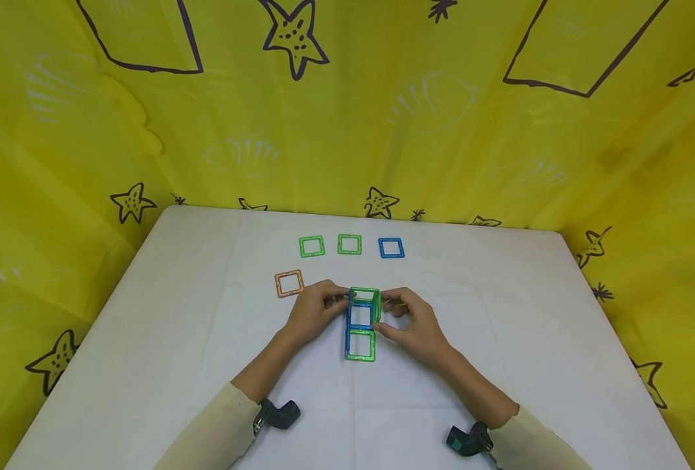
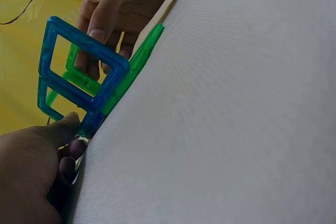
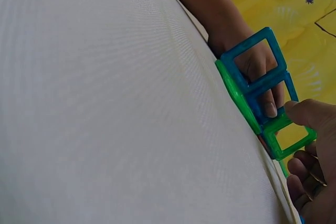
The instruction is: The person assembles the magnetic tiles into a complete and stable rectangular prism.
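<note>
Square magnetic tiles, blue and green open frames, are joined into a small upright structure at mid-table. My left hand (image 1: pixel 315 310) is at its left side. In the left wrist view, my left thumb pinches the lower corner of a blue magnetic tile (image 2: pixel 113 59), with curled fingers partly hidden below. My right hand (image 1: pixel 415 326) is at the right side, pinching an upright green magnetic tile (image 3: pixel 296 145) between thumb and fingers. A green magnetic tile (image 1: pixel 361 358) lies flat at the structure's near end. The inner joins are partly hidden.
Beyond the structure lie two loose green tiles (image 1: pixel 311 237) and a blue tile (image 1: pixel 391 255) in a row. An orange tile (image 1: pixel 278 287) rests left, close to my left hand. A yellow patterned curtain (image 1: pixel 347 130) surrounds the white table (image 1: pixel 147 359).
</note>
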Available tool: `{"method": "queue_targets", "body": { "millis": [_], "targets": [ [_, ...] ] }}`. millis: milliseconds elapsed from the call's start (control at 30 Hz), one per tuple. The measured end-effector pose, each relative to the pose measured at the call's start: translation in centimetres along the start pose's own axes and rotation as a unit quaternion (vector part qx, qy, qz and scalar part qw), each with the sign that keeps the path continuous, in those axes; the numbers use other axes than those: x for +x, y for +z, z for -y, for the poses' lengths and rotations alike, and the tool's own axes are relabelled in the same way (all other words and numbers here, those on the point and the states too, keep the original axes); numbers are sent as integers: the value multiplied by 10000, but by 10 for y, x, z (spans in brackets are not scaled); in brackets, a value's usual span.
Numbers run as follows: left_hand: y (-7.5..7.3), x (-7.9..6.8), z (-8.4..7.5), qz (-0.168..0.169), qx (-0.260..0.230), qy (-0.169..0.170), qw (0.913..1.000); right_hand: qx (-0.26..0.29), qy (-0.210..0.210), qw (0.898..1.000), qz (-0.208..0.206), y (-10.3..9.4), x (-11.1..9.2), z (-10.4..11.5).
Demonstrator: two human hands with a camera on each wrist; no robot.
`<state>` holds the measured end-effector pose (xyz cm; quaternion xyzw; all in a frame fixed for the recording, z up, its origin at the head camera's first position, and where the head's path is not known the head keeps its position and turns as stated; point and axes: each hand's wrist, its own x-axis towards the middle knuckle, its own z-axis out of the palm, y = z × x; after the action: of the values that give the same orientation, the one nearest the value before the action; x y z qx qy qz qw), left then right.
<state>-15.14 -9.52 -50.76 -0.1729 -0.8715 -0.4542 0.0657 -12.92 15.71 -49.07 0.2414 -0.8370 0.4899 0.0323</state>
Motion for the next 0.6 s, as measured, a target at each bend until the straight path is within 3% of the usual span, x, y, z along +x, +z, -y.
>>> {"method": "queue_targets", "body": {
  "millis": [600],
  "targets": [
    [0, 0, 1, 32, -9, -14, 10000, -25, -109, 9999, -70, 0, -1, 0]
  ]
}}
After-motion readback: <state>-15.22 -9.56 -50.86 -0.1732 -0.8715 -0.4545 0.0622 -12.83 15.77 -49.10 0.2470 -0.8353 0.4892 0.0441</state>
